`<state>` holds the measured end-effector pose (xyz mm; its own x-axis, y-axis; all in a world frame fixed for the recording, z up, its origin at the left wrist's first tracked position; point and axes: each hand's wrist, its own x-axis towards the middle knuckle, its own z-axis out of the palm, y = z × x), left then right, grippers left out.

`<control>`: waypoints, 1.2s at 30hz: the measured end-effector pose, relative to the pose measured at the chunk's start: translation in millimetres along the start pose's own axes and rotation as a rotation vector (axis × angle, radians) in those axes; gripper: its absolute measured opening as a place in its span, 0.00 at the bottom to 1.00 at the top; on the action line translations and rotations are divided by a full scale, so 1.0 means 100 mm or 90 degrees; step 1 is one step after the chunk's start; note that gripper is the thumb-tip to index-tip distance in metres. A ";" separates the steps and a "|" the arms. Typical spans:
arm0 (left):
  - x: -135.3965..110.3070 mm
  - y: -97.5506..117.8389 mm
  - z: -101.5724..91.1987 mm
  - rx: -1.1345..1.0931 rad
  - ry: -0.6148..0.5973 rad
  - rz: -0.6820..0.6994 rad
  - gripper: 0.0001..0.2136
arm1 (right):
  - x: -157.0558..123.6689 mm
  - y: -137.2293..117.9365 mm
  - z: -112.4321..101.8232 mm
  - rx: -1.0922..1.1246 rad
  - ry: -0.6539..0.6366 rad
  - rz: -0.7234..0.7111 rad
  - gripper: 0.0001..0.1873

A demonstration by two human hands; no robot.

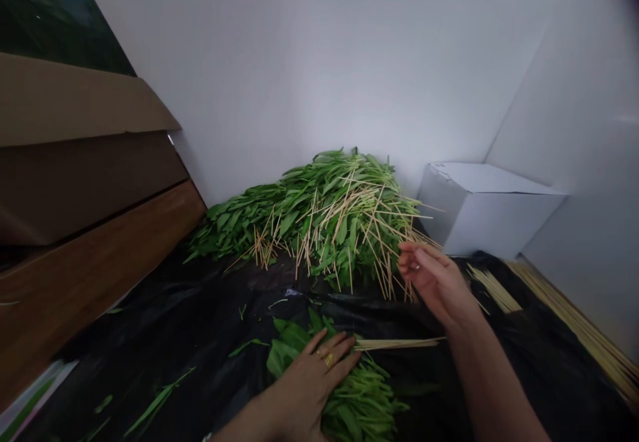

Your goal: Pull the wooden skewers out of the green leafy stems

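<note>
White walls point(299, 62) stand behind our black sheet point(210, 322). Along its left edge we have a cardboard box point(84, 106) and a wooden board point(100, 262), and loose leaves point(160, 399) lie toward the near left corner. At the middle of the back edge sits a big heap of greens point(264, 206), with thin sticks poking out in many directions. Near the middle of the front edge, our left hand point(309, 385), wearing rings, lies flat over a bunch of leaves point(367, 402), its fingers slightly apart; a few pale sticks point(399, 344) reach rightward from just beside its fingertips. Our right hand point(436, 282) is raised before the heap's right end, fingers curled narrow toward the thumb; we cannot tell whether they hold a stick. A white box point(504, 219) stands by the back right corner, short sticks point(494, 289) lie nearer us, and long sticks point(574, 322) line the right edge.
</note>
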<state>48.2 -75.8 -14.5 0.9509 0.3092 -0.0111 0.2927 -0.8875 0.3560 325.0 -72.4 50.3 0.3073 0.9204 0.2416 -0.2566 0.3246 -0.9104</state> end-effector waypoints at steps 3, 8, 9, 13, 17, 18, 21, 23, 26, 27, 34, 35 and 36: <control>0.02 -0.02 0.03 -0.007 -0.007 0.004 0.46 | -0.08 -0.06 -0.04 -0.178 -0.054 0.013 0.13; 0.02 -0.03 0.03 -0.015 -0.010 -0.005 0.50 | -0.52 0.24 -0.07 -0.697 -0.327 -0.053 0.11; 0.02 -0.02 0.03 -0.014 -0.012 -0.006 0.50 | -0.62 0.32 -0.08 -0.799 -0.360 -0.050 0.13; 0.01 -0.01 0.03 0.001 -0.003 -0.009 0.52 | -0.86 0.52 -0.12 -1.064 -0.423 -0.065 0.20; -0.02 0.02 0.04 0.044 0.043 -0.015 0.51 | -0.84 0.54 -0.06 -1.129 -0.444 -0.071 0.18; -0.02 0.03 0.04 0.056 0.058 -0.018 0.50 | -0.82 0.54 -0.04 -1.133 -0.447 -0.071 0.17; -0.03 0.06 0.05 0.078 0.103 -0.023 0.46 | -0.78 0.55 0.01 -1.137 -0.457 -0.074 0.19; -0.02 0.07 0.05 0.089 0.124 -0.031 0.45 | -0.77 0.56 0.02 -1.141 -0.455 -0.084 0.19; -0.01 0.08 0.07 0.105 0.137 -0.045 0.47 | -0.79 0.58 0.00 -1.145 -0.424 -0.096 0.19; -0.01 0.08 0.08 0.109 0.139 -0.047 0.47 | -0.79 0.57 -0.01 -1.142 -0.413 -0.097 0.19; -0.05 0.12 0.11 0.124 0.197 0.003 0.36 | -0.76 0.53 -0.14 -1.022 -0.346 -0.075 0.12; -0.06 0.12 0.11 0.121 0.206 0.010 0.34 | -0.74 0.53 -0.17 -1.008 -0.329 -0.079 0.12; -0.07 0.12 0.13 0.117 0.214 0.015 0.33 | -0.72 0.53 -0.20 -0.996 -0.316 -0.089 0.12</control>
<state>46.2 -92.8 -21.9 0.8806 0.3552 0.3136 0.3128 -0.9329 0.1782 307.3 -125.7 -22.1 -0.1366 0.9803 0.1425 0.9579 0.1674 -0.2334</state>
